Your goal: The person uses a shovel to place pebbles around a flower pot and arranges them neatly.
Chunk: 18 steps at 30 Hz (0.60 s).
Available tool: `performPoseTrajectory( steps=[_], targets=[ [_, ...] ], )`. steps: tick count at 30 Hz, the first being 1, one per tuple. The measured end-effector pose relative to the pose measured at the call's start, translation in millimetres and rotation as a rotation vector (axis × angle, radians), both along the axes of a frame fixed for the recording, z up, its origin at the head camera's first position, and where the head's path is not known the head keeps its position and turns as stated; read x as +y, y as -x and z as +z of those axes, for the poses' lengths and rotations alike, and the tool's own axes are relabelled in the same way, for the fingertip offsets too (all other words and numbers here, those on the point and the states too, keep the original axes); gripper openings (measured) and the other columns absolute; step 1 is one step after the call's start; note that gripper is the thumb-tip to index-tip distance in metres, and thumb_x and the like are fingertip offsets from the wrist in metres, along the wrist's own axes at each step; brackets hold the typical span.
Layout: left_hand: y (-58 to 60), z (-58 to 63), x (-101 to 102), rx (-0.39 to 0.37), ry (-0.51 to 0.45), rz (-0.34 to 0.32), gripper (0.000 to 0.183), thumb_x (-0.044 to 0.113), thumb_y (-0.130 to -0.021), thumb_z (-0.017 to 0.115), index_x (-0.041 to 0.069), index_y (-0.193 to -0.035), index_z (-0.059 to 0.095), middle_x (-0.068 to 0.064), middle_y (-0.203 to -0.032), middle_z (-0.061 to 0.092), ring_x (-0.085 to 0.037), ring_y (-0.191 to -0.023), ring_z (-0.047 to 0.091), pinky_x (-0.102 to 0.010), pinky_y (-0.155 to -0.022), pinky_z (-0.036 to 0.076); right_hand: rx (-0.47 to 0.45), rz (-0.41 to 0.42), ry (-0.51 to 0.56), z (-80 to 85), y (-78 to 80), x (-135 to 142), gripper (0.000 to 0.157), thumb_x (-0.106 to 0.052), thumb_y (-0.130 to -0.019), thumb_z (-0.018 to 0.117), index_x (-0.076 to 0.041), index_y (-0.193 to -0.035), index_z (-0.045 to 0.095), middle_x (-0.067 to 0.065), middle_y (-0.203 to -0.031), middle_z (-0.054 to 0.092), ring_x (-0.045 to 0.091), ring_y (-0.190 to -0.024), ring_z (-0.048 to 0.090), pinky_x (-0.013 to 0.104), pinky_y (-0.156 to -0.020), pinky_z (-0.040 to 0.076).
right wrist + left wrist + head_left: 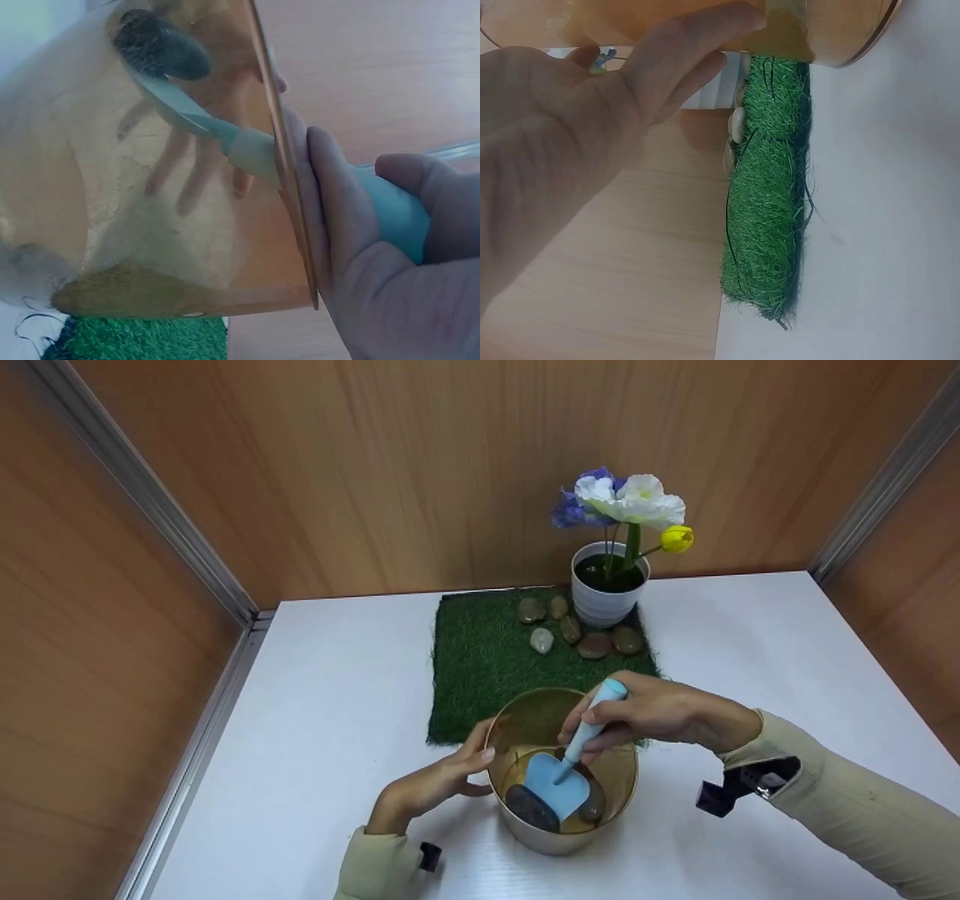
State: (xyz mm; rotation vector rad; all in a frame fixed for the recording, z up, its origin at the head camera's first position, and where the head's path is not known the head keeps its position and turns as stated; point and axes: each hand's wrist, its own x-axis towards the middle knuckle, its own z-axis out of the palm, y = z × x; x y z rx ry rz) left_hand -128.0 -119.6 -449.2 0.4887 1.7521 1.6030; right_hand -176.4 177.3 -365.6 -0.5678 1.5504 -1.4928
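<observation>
A see-through amber bowl (544, 840) stands on the white table at the front edge of a green turf mat (472, 660). My left hand (442, 780) rests against the bowl's left side, fingers spread and fairly straight along the wall. My right hand (637, 709) grips the handle of a light-blue toy shovel (556, 787) and reaches over the rim, its blade down inside the bowl. Beside the blade lies a dark stone (531, 808), also seen through the wall in the right wrist view. A greyish stone (594, 801) is partly hidden behind the blade.
At the mat's back right corner a white pot (606, 604) holds white, purple and yellow flowers (637, 502). Several stones (594, 645) lie on the mat before it. Wooden panels (420, 472) with metal corner posts (161, 502) enclose the table (315, 682).
</observation>
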Motion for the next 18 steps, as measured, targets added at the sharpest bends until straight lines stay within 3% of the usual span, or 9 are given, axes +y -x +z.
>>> performPoseTrajectory(
  steps=[9, 18],
  targets=[
    [0.4, -0.2, 0.0, -0.008, -0.011, -0.002, 0.057, 0.044, -0.098, 0.03, 0.032, -0.147, 0.005, -0.002, -0.153, -0.003, -0.026, -0.138, 0.011, -0.051, -0.095, 0.039, -0.035, -0.013, 0.062, -0.2, -1.1, 8.1, 0.031, -0.007, -0.097, 0.046, 0.016, -0.115, 0.054, 0.031, -0.118, 0.054, 0.035, -0.096, 0.062, 0.037, -0.085, 0.048],
    [-0.4, -0.8, -0.5, -0.015, -0.019, -0.005, 0.059, 0.044, -0.098, 0.031, 0.031, -0.148, 0.001, -0.001, -0.153, -0.007, -0.026, -0.138, 0.01, -0.049, -0.096, 0.038, -0.111, -0.085, 0.075, 0.4, -2.9, 13.0, 0.031, -0.008, -0.097, 0.045, 0.016, -0.115, 0.054, 0.031, -0.118, 0.053, 0.039, -0.096, 0.061, 0.038, -0.087, 0.046]
  ],
)
